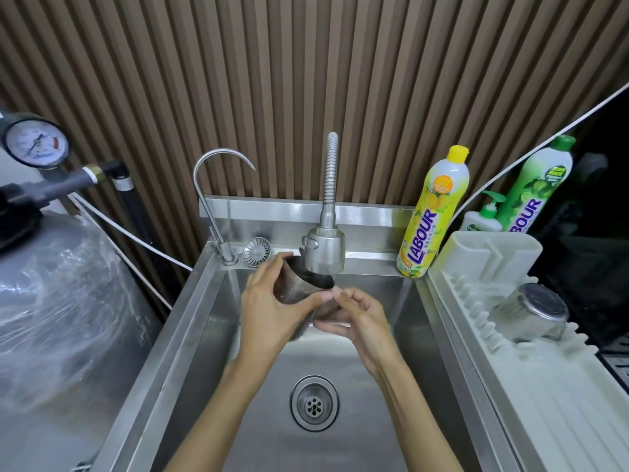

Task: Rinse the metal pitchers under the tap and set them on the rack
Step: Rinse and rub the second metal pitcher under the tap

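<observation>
A metal pitcher [295,290] is tilted over the steel sink [190,321], its mouth right under the spray head of the flexible tap [323,250]. My left hand [269,308] grips its side, thumb across the front and fingers over the rim. My right hand [357,318] holds its lower end, fingers curled round it. A second metal pitcher [534,313] stands upside down on the white drying rack [510,369] to the right of the sink.
A thin gooseneck tap [211,185] and a loose strainer [256,252] stand at the sink's back left. Yellow [430,212] and green [534,185] dish-soap bottles and a pump bottle [483,219] stand at the back right. The drain [313,403] lies near me. A wrapped tank [58,301] fills the left.
</observation>
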The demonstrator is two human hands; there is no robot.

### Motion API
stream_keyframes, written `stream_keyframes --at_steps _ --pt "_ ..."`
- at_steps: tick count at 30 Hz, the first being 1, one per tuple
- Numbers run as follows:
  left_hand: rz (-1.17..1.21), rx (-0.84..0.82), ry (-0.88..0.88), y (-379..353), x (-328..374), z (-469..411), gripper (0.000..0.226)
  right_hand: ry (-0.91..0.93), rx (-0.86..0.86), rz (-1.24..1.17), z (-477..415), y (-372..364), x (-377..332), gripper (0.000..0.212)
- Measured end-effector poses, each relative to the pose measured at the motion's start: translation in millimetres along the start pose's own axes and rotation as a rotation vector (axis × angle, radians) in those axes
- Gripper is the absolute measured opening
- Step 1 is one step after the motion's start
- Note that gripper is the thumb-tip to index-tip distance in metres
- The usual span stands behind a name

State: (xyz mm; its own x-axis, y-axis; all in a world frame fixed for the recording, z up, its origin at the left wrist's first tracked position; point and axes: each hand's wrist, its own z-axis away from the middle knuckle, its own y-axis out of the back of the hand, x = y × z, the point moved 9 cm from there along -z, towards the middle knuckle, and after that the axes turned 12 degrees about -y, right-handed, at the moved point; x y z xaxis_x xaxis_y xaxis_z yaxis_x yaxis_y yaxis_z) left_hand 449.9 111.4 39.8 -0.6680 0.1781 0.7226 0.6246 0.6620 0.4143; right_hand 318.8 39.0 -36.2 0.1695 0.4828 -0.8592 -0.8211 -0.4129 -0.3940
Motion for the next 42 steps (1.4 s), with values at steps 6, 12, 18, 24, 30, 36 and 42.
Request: stream_keyframes --at_steps 6,12,18,24,30,36,42 --pt "0.132 -0.127 0.293 -21 -30 28 0.062 0.054 0.387 0.581 29 18 -41 0.027" --pt "0.396 -0.496 0.468 -82 -61 47 0.036 0.361 0.575 1.310 44 -22 -77 0.017" --pt "-0.059 -0.507 0.353 -120 -65 29 0.024 0.453 0.463 1.485 12 -46 -68 0.022" --pt "-0.238 -0.582 0.313 -135 -88 34 0.024 0.632 0.439 1.637 7 -59 -63 0.015" --pt "-0.064 -0.561 0.466 -130 -100 45 0.034 0.366 0.427 1.459 -22 -14 -40 0.016" --pt "0.350 -0.293 0.692 -120 -106 53 0.089 0.114 0.410 0.794 -27 41 -33 0.016" --pt "0.411 0.133 0.410 -76 -54 43 0.073 0.098 0.139 0.132 -11 35 -16 0.021"
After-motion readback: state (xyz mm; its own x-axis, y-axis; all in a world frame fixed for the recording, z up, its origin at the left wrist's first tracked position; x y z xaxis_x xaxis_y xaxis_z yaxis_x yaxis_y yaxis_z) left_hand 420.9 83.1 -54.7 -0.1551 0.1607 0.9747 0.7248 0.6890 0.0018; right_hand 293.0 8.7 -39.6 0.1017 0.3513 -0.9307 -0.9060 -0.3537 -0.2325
